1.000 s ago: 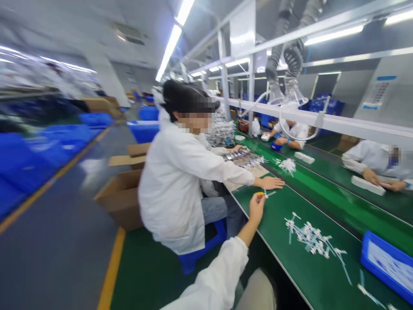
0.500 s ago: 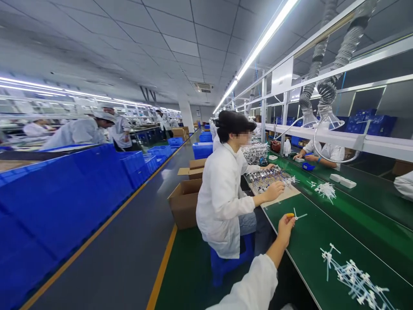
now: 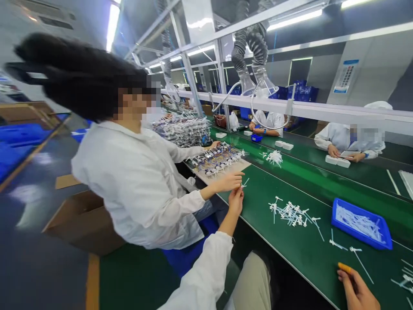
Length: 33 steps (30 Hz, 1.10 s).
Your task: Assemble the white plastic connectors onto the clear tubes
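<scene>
My left hand (image 3: 236, 201) is closed in a pinch on a thin white cable tie (image 3: 245, 182) over the table's near edge. A co-worker's hand (image 3: 229, 181) is right beside it, fingers reaching by the tie. At the lower right my right hand (image 3: 359, 290) is loosely curled above the table, with an orange cover (image 3: 344, 268) on one fingertip and nothing visible in its fingers. Near it lie a loose white tie (image 3: 362, 261) and another small tie (image 3: 337, 245). A pile of looped white ties (image 3: 292, 213) rests between my hands.
A blue tray (image 3: 335, 221) holds many white strips. The co-worker sits close on the left, before a board of wired parts (image 3: 219, 161). Another heap of ties (image 3: 275, 158) lies farther back. People sit across the green table (image 3: 263, 237). A cardboard box (image 3: 84, 232) stands on the floor.
The view has turned right and down, bringing my right hand and the blue tray into sight. The co-worker's hand is now beside my left hand, which still holds the tie.
</scene>
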### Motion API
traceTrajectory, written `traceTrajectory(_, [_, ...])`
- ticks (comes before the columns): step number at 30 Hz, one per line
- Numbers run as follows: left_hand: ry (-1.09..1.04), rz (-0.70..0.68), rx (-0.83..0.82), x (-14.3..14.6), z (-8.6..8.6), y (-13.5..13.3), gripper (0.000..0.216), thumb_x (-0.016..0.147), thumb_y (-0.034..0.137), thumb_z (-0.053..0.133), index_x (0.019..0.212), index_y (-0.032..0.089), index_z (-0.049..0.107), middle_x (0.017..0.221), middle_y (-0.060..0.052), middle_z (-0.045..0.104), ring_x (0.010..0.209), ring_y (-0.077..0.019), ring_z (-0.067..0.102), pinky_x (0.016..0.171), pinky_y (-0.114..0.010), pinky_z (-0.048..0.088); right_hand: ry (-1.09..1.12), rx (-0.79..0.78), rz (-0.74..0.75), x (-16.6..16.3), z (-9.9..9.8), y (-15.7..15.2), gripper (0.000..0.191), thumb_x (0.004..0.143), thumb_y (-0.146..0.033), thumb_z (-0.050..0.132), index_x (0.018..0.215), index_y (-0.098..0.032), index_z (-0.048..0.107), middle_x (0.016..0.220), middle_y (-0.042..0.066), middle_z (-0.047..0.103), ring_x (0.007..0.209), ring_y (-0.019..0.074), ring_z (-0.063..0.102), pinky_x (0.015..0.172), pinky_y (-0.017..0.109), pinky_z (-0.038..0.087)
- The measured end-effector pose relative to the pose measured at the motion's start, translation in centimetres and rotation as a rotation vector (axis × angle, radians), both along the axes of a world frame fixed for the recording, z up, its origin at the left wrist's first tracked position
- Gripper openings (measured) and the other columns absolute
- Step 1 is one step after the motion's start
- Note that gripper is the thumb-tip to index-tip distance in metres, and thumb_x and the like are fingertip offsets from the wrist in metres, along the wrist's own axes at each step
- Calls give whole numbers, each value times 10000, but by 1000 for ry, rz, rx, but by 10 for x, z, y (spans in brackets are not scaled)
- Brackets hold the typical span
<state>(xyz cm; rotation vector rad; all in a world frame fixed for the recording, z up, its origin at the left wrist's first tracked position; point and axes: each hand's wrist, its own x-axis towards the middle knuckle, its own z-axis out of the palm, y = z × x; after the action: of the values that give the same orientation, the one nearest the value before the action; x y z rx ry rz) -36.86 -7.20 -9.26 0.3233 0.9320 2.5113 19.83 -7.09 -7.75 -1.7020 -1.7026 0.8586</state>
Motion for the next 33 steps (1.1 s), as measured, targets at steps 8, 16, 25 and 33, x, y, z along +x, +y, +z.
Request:
traceTrajectory(8, [44, 25, -60, -8, -7, 2, 185, 928, 236, 838, 1010, 136, 705, 941, -7, 698, 750, -121, 620, 675, -243, 522, 97, 126, 24, -7, 0, -11, 583, 870, -733, 624, 1119, -244, 823, 1079, 99, 860, 1028, 340, 818, 793, 352, 636])
traceTrajectory(16, [174, 29, -176, -5, -8, -2, 515, 817, 425, 931, 1236, 239, 695, 1174, -73, 755, 858, -104, 667, 801, -235, 527, 76, 164, 17, -10, 7, -13, 558, 898, -710, 609, 1090, -229, 817, 1038, 107, 862, 969, 334, 824, 747, 349, 618])
traceTrajectory(25, [502, -58, -476, 10, 1, 0, 471, 850, 491, 864, 1184, 193, 718, 1118, -122, 776, 873, -200, 707, 824, -344, 591, 67, 179, 13, -15, 13, -12, 506, 906, -662, 603, 1054, -224, 807, 1008, 112, 858, 901, 318, 823, 782, 369, 603])
traceTrajectory(33, [770, -206, -622, 44, 18, -1, 397, 852, 512, 853, 1107, 218, 772, 1016, -82, 788, 915, -260, 721, 886, -390, 600, 80, 229, -2, -25, 17, -10, 456, 892, -603, 554, 994, -228, 792, 941, 111, 848, 832, 309, 800, 779, 393, 584])
